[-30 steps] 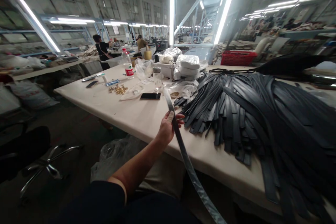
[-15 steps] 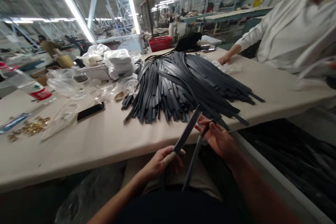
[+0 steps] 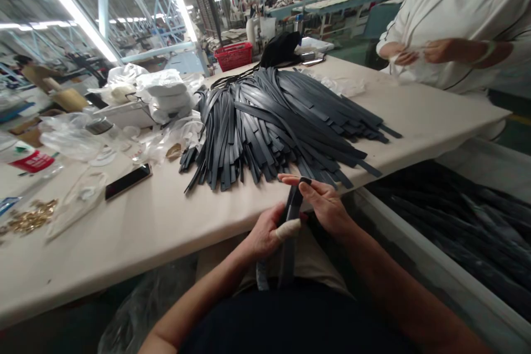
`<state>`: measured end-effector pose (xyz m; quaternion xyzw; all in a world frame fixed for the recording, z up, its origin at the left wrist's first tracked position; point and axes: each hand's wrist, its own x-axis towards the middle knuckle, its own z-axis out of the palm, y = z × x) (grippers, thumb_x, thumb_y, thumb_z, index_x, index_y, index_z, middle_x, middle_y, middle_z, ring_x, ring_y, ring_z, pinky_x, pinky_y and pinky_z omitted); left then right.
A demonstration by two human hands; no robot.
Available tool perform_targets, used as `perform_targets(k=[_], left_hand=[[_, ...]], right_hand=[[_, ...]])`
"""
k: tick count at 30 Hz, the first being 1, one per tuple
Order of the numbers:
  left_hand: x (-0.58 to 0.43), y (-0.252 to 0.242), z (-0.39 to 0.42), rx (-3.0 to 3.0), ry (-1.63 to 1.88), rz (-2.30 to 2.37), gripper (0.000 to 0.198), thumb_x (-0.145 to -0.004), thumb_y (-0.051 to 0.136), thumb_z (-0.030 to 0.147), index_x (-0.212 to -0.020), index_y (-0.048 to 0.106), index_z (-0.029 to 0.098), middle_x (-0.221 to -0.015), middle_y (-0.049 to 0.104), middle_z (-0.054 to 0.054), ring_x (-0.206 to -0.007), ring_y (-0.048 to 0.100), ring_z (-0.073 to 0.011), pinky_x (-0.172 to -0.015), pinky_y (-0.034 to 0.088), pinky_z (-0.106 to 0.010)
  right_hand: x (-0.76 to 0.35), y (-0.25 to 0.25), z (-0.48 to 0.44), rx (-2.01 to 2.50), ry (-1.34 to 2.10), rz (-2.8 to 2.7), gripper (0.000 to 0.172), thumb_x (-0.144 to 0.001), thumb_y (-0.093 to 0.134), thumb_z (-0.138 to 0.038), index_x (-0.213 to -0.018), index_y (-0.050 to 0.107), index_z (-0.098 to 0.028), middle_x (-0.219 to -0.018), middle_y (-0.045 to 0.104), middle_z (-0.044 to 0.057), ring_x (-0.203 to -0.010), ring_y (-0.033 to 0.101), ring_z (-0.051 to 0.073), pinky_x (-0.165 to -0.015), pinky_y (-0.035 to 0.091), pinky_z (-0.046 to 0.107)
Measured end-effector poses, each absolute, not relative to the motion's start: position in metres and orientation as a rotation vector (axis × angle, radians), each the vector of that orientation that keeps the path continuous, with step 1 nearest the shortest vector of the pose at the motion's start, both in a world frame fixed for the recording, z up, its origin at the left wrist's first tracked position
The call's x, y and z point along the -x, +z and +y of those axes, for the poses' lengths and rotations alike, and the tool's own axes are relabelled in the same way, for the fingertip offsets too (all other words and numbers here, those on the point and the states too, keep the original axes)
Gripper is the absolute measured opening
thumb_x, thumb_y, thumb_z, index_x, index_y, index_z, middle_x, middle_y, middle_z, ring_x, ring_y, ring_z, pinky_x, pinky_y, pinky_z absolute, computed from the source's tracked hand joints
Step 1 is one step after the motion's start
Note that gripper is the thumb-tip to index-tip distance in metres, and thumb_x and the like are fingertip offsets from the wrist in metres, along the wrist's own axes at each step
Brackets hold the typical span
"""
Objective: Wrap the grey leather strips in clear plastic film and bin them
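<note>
A dark grey strap (image 3: 293, 207) runs between my two hands in front of my body, its lower part hanging down toward my lap. My left hand (image 3: 271, 232), with a pale wrap on the thumb, is closed around the strap. Above it, my right hand (image 3: 321, 202) pinches the strap's top end between thumb and fingers. Just beyond my hands a large pile of dark straps (image 3: 265, 127) lies fanned out on the table (image 3: 199, 227), loose ends toward me. Whether the two hanging lengths belong to one strap is hidden.
A phone (image 3: 128, 181), gold metal pieces (image 3: 34, 217) and plastic bags (image 3: 70, 135) lie to the left. A red basket (image 3: 233, 56) stands at the back. Across the table, a person in white (image 3: 452, 27) handles something small. A bin (image 3: 415, 257) of dark material sits at right.
My hands have come together, bringing the strap's separate ends into line at the top. The view has shifted right. The other person's hand has left the table and joined the other hand.
</note>
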<state>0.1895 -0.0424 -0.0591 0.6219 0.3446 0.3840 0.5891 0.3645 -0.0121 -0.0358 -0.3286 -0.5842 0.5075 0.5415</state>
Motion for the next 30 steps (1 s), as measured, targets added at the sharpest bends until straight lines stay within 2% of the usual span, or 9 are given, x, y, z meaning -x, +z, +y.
perform_targets(k=[2,5,10,17,21,23,26,28,30], left_hand=[[-0.200,-0.053,-0.038,-1.449,0.911,0.799,0.045,-0.091,0.056,0.056,-0.099,0.071,0.015,-0.087,0.069,-0.007,-0.081,0.062,-0.0209,-0.079,0.048,-0.029],[-0.207,-0.055,-0.040,-1.485,0.890,0.771,0.047,-0.094,0.050,0.056,-0.084,0.071,0.015,-0.081,0.067,-0.007,-0.079,0.061,-0.0196,-0.082,0.047,-0.029],[-0.200,-0.068,-0.055,-1.560,0.727,0.793,0.043,-0.095,0.050,0.052,-0.085,0.070,0.016,-0.086,0.066,-0.006,-0.085,0.060,-0.0197,-0.085,0.045,-0.027],[-0.189,-0.074,-0.069,-1.704,0.520,0.877,0.042,-0.095,0.049,0.049,-0.078,0.069,0.017,-0.080,0.061,-0.003,-0.078,0.056,-0.0171,-0.074,0.042,-0.024],[-0.192,-0.082,-0.072,-1.725,0.422,0.803,0.047,-0.098,0.042,0.050,-0.077,0.067,0.016,-0.079,0.060,-0.003,-0.075,0.055,-0.0156,-0.072,0.042,-0.024],[-0.194,-0.087,-0.074,-1.721,0.427,0.796,0.044,-0.096,0.046,0.053,-0.083,0.067,0.016,-0.082,0.062,-0.003,-0.077,0.057,-0.0167,-0.074,0.044,-0.025],[-0.191,-0.097,-0.075,-1.671,0.479,0.817,0.042,-0.090,0.058,0.052,-0.113,0.065,0.018,-0.106,0.068,-0.008,-0.098,0.062,-0.0226,-0.087,0.048,-0.029],[-0.186,-0.104,-0.076,-1.597,0.490,0.837,0.048,-0.090,0.059,0.051,-0.128,0.058,0.021,-0.126,0.065,-0.010,-0.114,0.060,-0.0258,-0.099,0.047,-0.035],[-0.178,-0.110,-0.075,-1.543,0.492,0.891,0.050,-0.091,0.057,0.052,-0.131,0.057,0.023,-0.132,0.063,-0.010,-0.119,0.060,-0.0268,-0.104,0.046,-0.038]], right_hand=[[-0.360,-0.034,-0.018,0.759,1.181,-1.373,0.030,-0.095,0.060,-0.049,-0.108,0.078,-0.030,-0.130,0.069,0.003,-0.124,0.060,0.026,-0.107,0.045,0.041],[-0.361,-0.037,-0.022,0.708,1.127,-1.264,0.026,-0.097,0.058,-0.044,-0.107,0.078,-0.030,-0.128,0.070,0.002,-0.127,0.057,0.024,-0.116,0.035,0.041],[-0.368,-0.047,-0.023,0.669,1.150,-1.050,0.025,-0.094,0.060,-0.043,-0.097,0.080,-0.027,-0.119,0.074,0.003,-0.124,0.060,0.026,-0.119,0.029,0.046],[-0.386,-0.043,-0.026,0.677,1.041,-0.919,0.021,-0.089,0.066,-0.042,-0.088,0.080,-0.026,-0.105,0.078,0.004,-0.114,0.066,0.026,-0.117,0.034,0.047],[-0.401,-0.046,-0.033,0.729,0.978,-0.930,0.022,-0.090,0.065,-0.043,-0.088,0.079,-0.026,-0.103,0.078,0.004,-0.114,0.067,0.026,-0.114,0.038,0.048],[-0.412,-0.044,-0.039,0.781,0.945,-0.957,0.023,-0.091,0.065,-0.045,-0.089,0.079,-0.027,-0.103,0.078,0.004,-0.107,0.070,0.026,-0.106,0.047,0.047],[-0.441,-0.028,-0.053,0.874,0.763,-0.967,0.026,-0.090,0.065,-0.048,-0.089,0.077,-0.025,-0.100,0.078,0.004,-0.082,0.075,0.023,-0.082,0.059,0.041],[-0.466,-0.009,-0.067,0.925,0.526,-0.964,0.028,-0.090,0.064,-0.047,-0.088,0.076,-0.022,-0.096,0.078,0.006,-0.070,0.074,0.020,-0.068,0.060,0.035],[-0.493,0.015,-0.081,0.941,0.238,-0.959,0.027,-0.091,0.063,-0.040,-0.085,0.076,-0.016,-0.090,0.077,0.007,-0.062,0.072,0.018,-0.057,0.058,0.030]])
